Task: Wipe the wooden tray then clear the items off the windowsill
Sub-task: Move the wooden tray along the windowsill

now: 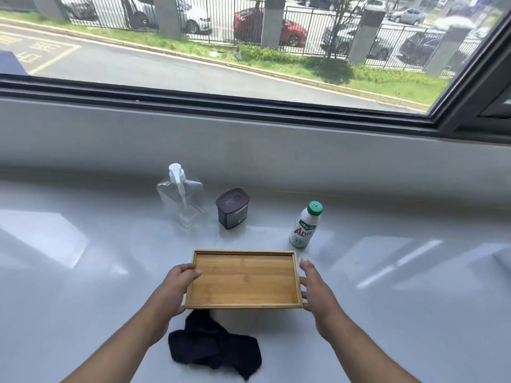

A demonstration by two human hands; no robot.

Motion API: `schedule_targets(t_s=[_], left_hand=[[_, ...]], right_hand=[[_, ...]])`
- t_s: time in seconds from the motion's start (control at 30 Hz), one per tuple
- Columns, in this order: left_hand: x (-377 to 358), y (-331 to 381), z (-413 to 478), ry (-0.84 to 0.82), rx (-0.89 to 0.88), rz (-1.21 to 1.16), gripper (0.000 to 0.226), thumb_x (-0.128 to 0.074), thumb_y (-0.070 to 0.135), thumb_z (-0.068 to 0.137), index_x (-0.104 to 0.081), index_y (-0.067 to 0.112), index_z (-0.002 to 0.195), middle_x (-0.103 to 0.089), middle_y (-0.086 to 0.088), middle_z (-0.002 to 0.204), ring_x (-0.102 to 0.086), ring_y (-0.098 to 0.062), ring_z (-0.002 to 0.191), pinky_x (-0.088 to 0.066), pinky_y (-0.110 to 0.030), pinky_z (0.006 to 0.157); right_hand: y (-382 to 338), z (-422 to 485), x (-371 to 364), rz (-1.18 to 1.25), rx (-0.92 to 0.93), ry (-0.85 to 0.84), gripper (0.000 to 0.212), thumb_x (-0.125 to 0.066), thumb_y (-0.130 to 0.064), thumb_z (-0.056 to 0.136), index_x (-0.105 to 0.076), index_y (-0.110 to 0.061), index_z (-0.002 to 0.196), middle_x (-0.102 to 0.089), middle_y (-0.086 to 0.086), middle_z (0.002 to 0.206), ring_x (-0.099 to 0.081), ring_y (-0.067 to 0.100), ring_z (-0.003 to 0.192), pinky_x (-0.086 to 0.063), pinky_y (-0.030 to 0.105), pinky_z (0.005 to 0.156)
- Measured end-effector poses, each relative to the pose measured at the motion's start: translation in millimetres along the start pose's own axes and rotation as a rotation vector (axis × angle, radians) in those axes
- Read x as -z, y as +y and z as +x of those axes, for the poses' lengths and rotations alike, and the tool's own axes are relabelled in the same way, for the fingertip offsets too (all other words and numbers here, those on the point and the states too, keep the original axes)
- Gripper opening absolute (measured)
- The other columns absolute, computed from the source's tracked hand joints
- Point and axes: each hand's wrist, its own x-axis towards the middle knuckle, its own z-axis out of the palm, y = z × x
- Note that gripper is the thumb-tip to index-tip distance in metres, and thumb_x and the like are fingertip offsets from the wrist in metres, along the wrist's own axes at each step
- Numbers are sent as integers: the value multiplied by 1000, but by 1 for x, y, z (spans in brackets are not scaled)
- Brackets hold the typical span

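Note:
An empty wooden tray (243, 280) is held above the white windowsill (387, 313), casting a shadow beneath it. My left hand (177, 288) grips its left edge, thumb over the rim. My right hand (315, 288) rests flat against its right edge. A crumpled dark cloth (215, 346) lies on the sill just below the tray's near edge. Behind the tray stand a clear pump bottle (181, 197) with a white nozzle, a small dark lidded container (232, 208), and a white drink bottle (305, 225) with a green cap.
The sill runs wide to both sides, with a low white wall (249, 139) behind the items. A dark window frame (249, 102) sits above it, and the street shows through the glass.

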Motion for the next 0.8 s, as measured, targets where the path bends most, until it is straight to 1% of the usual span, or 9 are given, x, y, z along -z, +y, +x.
schedule_targets(t_s=[0.1,0.17,0.23,0.37,0.47,0.53,0.6,0.67,0.8], left_hand=[[-9,7,-19,-114,-29,18,31,-64,45,99,-61,34,128,-61,5,135,-55,-19,129,-48,-54,108],[-16,12,-30,-180,-59,27,43,-66,53,88,-64,34,127,-61,5,135,-56,-19,128,-51,-51,105],[-26,16,-39,-232,-90,43,42,-65,54,87,-66,35,125,-61,6,135,-55,-19,129,-50,-51,106],[-50,33,-57,-311,-164,62,28,-59,46,98,-66,35,123,-61,6,134,-56,-15,125,-51,-49,101],[-70,52,-71,-360,-210,76,38,-61,50,87,-66,35,121,-63,6,130,-58,-11,121,-51,-42,88],[-82,63,-78,-389,-240,85,46,-59,53,77,-68,37,120,-66,9,127,-59,-9,121,-52,-41,86],[-94,72,-84,-414,-261,86,39,-59,53,76,-71,42,112,-72,13,119,-61,-5,118,-52,-41,86],[-110,80,-89,-430,-281,88,31,-60,52,76,-74,46,103,-76,19,109,-64,0,113,-52,-41,87],[-147,90,-97,-476,-320,109,24,-60,51,77,-74,49,96,-75,29,98,-67,7,100,-51,-43,90]], right_hand=[[0,-30,21,22,15,106,58,-39,-72,98,-52,-38,143,-60,-2,140,-57,25,128,-38,51,117],[-2,-50,36,41,33,170,59,-39,-73,97,-54,-36,141,-65,-4,126,-63,21,116,-44,47,107],[-5,-70,51,48,63,227,60,-38,-75,96,-54,-36,140,-65,-7,117,-64,19,110,-44,48,105],[-13,-112,81,84,152,328,62,-36,-75,97,-55,-35,140,-67,-7,118,-65,19,110,-45,50,108],[-20,-139,103,119,223,374,68,-37,-80,92,-53,-36,141,-66,-3,127,-64,20,117,-46,48,107],[-25,-153,116,135,271,408,74,-37,-85,82,-54,-39,138,-67,-7,125,-65,16,113,-48,43,98],[-29,-163,129,158,315,434,76,-38,-87,76,-54,-41,135,-69,-12,120,-67,12,109,-49,36,88],[-30,-168,145,188,342,451,79,-40,-89,72,-56,-42,133,-68,-11,123,-66,14,114,-49,40,95],[-26,-167,178,242,346,461,70,-41,-91,70,-60,-48,121,-66,-7,133,-63,18,121,-42,51,112]])
